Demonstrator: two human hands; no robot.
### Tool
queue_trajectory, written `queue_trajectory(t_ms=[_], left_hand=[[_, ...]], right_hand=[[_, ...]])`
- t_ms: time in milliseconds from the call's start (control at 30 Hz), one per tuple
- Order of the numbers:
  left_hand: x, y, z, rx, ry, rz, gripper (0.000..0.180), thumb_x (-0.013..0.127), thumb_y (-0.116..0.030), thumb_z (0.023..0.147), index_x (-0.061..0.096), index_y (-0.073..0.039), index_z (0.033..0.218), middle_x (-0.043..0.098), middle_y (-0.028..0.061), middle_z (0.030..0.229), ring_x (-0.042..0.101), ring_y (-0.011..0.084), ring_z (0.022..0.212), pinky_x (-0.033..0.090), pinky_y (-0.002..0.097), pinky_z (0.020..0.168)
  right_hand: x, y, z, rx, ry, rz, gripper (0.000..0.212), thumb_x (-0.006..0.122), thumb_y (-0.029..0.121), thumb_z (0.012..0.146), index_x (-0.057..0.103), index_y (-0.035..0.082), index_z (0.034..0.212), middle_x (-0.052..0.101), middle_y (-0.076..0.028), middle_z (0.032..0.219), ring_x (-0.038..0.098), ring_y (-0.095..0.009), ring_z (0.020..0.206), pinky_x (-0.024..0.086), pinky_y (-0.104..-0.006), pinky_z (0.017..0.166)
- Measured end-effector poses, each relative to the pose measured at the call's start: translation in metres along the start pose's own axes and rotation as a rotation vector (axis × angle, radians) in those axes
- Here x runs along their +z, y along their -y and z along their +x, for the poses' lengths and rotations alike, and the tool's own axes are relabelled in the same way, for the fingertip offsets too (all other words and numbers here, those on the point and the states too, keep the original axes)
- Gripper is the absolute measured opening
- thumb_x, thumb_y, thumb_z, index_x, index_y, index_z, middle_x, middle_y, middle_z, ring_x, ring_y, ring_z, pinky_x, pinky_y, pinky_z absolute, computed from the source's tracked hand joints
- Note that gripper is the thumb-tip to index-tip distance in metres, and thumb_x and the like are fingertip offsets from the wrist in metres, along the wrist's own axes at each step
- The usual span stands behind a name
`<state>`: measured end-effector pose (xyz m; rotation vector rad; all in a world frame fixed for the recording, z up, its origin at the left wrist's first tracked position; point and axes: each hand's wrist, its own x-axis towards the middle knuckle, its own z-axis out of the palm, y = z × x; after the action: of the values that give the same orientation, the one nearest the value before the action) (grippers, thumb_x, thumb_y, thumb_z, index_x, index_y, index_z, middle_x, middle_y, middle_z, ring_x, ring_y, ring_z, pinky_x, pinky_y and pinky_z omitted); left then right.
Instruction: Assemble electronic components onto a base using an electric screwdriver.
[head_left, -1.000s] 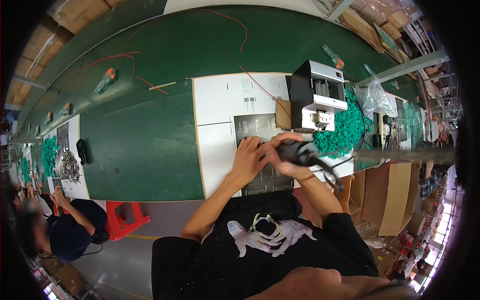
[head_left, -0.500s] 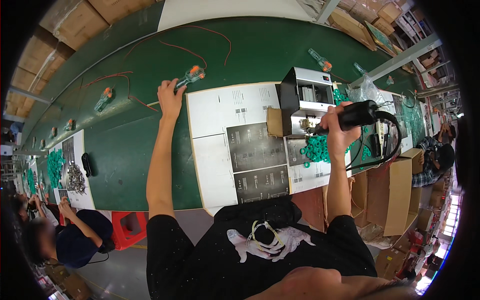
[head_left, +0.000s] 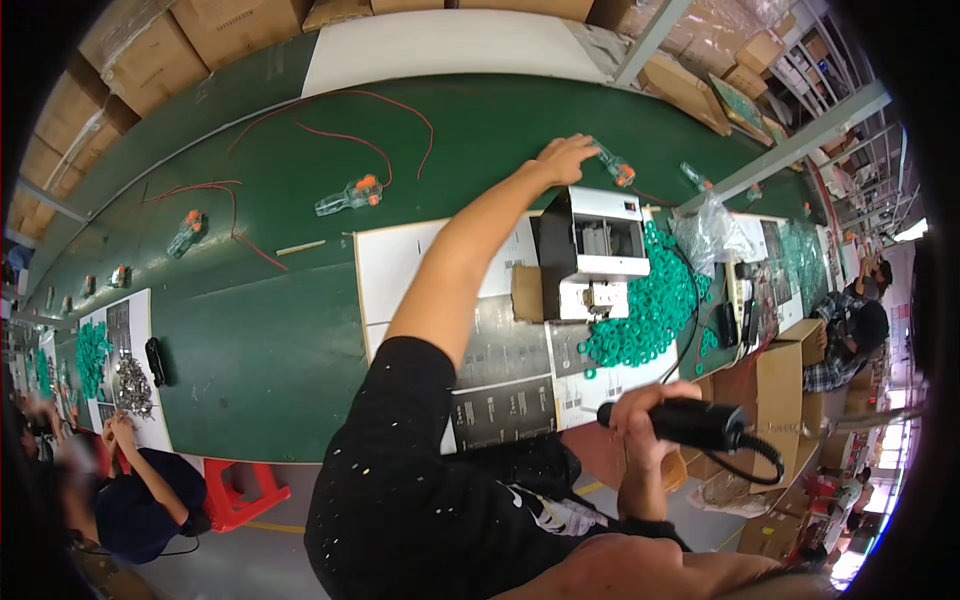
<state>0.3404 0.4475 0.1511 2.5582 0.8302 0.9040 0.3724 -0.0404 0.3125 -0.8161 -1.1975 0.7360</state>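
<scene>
My left hand [head_left: 567,157] reaches far over the bench, fingers stretched out. Its fingertips are at the clear end of a transparent plastic piece with an orange part [head_left: 615,165]; whether they touch it I cannot tell. Wrapped in my right hand [head_left: 640,425] is a black electric screwdriver [head_left: 695,424], its tip pointing left near the bench's front edge. Between the hands stands a black and white screw feeder [head_left: 600,235], with a heap of green rings [head_left: 650,310] beside it. A similar clear and orange piece [head_left: 350,196] lies to the left with a red wire.
White and black printed sheets [head_left: 500,415] cover part of the green bench [head_left: 250,370]. A clear plastic bag [head_left: 712,235] lies right of the rings. Cardboard boxes [head_left: 775,385] stand at the right. Another person [head_left: 150,500] sits at the left near a red stool [head_left: 240,495].
My left hand has let go of the left clear and orange piece and swung right to another one. My right hand has drawn the screwdriver back from the feeder toward me.
</scene>
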Motion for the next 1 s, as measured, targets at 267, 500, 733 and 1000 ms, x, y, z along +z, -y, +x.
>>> queue_trajectory(t_ms=[267, 500, 733, 1000], left_hand=[[0.035, -0.012, 0.011, -0.046, 0.229, 0.176, 0.052, 0.071, -0.021, 0.087, 0.060, -0.016, 0.137, 0.057, 0.0140, 0.134, 0.047, 0.0334, 0.135, 0.035, 0.0561, 0.113], [-0.054, -0.037, -0.084, -0.008, -0.051, -0.016, 0.037, 0.076, -0.024, 0.086, 0.069, -0.007, 0.118, 0.063, 0.0138, 0.108, 0.059, 0.0349, 0.105, 0.046, 0.0462, 0.092], [-0.187, -0.118, -0.276, -0.354, -0.171, -0.234, 0.044, 0.075, -0.010, 0.087, 0.063, 0.001, 0.128, 0.063, 0.0154, 0.105, 0.061, 0.0314, 0.097, 0.050, 0.0380, 0.085], [-0.148, -0.268, -0.421, -0.468, -0.077, -0.153, 0.047, 0.076, -0.012, 0.085, 0.063, -0.001, 0.129, 0.060, 0.0142, 0.114, 0.055, 0.0331, 0.106, 0.045, 0.0422, 0.092]], right_hand=[[-0.009, 0.000, -0.014, -0.025, -0.072, -0.008, 0.050, 0.076, 0.007, 0.089, 0.042, 0.008, 0.125, 0.052, -0.005, 0.065, 0.047, -0.014, 0.044, 0.046, -0.0306, 0.045], [-0.009, 0.028, 0.004, 0.052, 0.038, 0.022, 0.053, 0.077, 0.004, 0.090, 0.040, 0.010, 0.127, 0.058, -0.007, 0.074, 0.057, -0.018, 0.058, 0.051, -0.0334, 0.056], [-0.013, 0.026, 0.005, 0.074, 0.050, 0.078, 0.054, 0.077, 0.001, 0.089, 0.041, 0.012, 0.128, 0.059, -0.006, 0.076, 0.059, -0.018, 0.062, 0.053, -0.0343, 0.059], [-0.008, -0.020, 0.032, 0.130, 0.127, 0.107, 0.055, 0.075, -0.003, 0.089, 0.041, 0.013, 0.129, 0.061, -0.005, 0.080, 0.060, -0.017, 0.067, 0.054, -0.0346, 0.063]])
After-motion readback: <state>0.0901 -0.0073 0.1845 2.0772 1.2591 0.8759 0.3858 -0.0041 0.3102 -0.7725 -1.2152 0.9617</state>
